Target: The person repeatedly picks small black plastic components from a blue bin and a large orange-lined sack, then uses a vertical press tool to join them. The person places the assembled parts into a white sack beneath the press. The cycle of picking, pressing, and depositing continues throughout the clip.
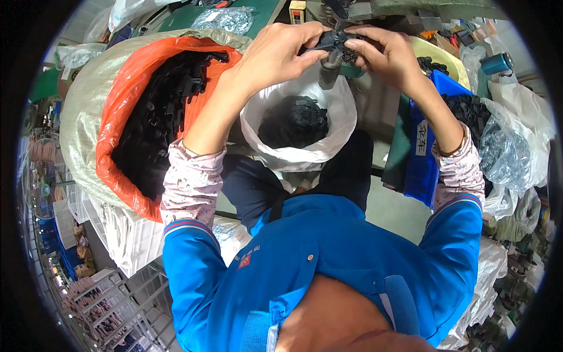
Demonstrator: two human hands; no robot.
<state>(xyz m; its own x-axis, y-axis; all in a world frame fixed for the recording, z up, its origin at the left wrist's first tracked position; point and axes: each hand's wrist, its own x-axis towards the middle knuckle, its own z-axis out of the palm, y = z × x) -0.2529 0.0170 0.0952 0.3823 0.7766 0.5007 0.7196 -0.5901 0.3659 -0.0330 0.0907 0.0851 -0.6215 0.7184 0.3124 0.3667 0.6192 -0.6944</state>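
Observation:
Both my hands are raised at the far side, around the metal post (329, 71) of a small bench machine. My left hand (280, 51) pinches a black plastic part (324, 42) between thumb and fingers at the machine's working point. From the other side my right hand (388, 54) has its thumb and fingers closed at the part's right end. The machine's dark upper tool (338, 16) stands directly over the part. Small brownish metal pieces (350, 57) lie beside the post, under my right fingers. Below, a white-lined bin (258, 132) holds a heap of black plastic parts (296, 120).
To the left stands a large woven sack with an orange liner (108, 138), full of black parts. A blue crate (421, 167) of black parts sits at the right, beside clear plastic bags (507, 155). A bagged bundle (226, 20) lies on the green tabletop (179, 19).

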